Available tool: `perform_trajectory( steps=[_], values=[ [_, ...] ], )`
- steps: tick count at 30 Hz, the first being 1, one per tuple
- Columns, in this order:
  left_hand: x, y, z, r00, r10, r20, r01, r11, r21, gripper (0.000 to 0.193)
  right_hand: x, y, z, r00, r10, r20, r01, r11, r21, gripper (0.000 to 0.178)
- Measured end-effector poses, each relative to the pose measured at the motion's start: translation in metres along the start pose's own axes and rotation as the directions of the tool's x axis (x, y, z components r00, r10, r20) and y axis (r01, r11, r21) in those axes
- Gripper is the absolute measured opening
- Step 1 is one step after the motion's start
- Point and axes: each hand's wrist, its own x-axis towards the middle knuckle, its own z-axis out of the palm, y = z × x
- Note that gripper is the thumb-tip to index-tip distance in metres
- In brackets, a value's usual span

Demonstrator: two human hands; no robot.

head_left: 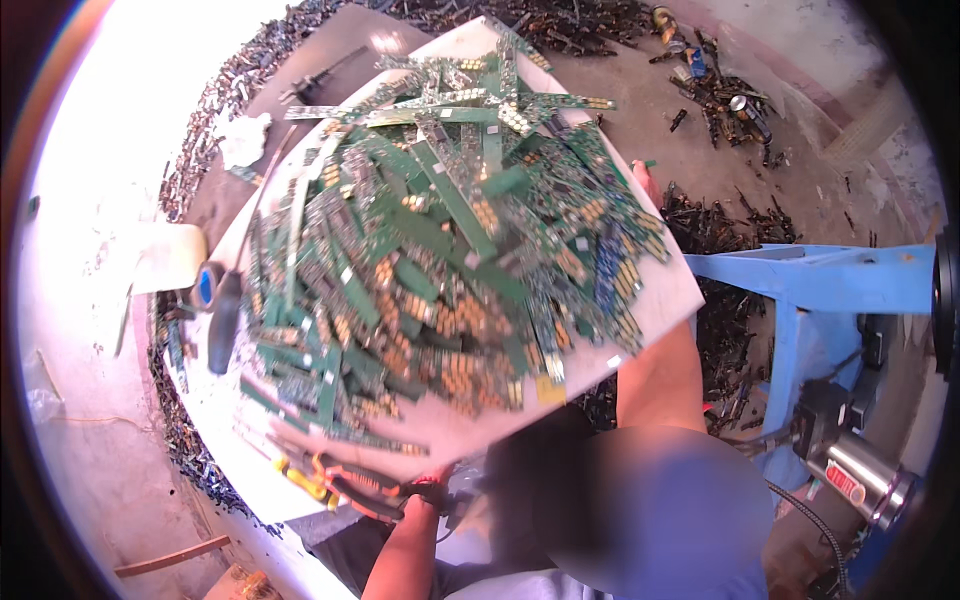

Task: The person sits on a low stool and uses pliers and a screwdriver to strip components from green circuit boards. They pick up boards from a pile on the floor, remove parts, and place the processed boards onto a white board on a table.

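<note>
A pale board (660, 300) carries a large heap of green circuit board strips (430, 230), many with gold-coloured pads. My left hand (428, 492), red and dark bands at its wrist, is at the board's near edge, beside pliers with orange and black handles (350, 478); its fingers are hidden. A bare limb (660, 385) passes beneath the board's right edge. Beyond that edge shows a bit of skin (645, 180) beside a small green piece; I cannot tell whether it is my right hand. A dark-handled screwdriver (225, 320) lies on the board's left side.
A yellow-handled tool (308, 484) lies beside the pliers. A blue metal frame (820, 275) stands at the right, with a silver cylindrical motor or tool (865, 480) below it. Dark scrap strips (735, 225) litter the floor around the board. A blurred blue shape (670, 510) covers the lower middle.
</note>
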Motion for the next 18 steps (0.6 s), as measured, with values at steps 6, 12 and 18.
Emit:
perform_trajectory(
  steps=[6, 12, 18],
  values=[
    [-0.039, -0.005, 0.008, 0.977, 0.043, -0.207, -0.025, 0.996, 0.088, 0.043, -0.077, -0.085, -0.014, 0.978, 0.092, 0.189, -0.165, 0.895, 0.414, 0.013],
    [-0.089, -0.071, 0.007, 0.988, -0.116, -0.098, 0.096, 0.978, -0.185, 0.036, -0.137, -0.181, -0.027, 0.902, -0.125, 0.413, -0.168, 0.780, 0.603, 0.017],
    [-0.116, -0.088, -0.028, 0.973, -0.228, 0.041, 0.187, 0.669, -0.719, 0.024, -0.185, -0.230, -0.052, 0.667, -0.380, 0.641, -0.295, 0.655, 0.696, 0.023]
  ],
)
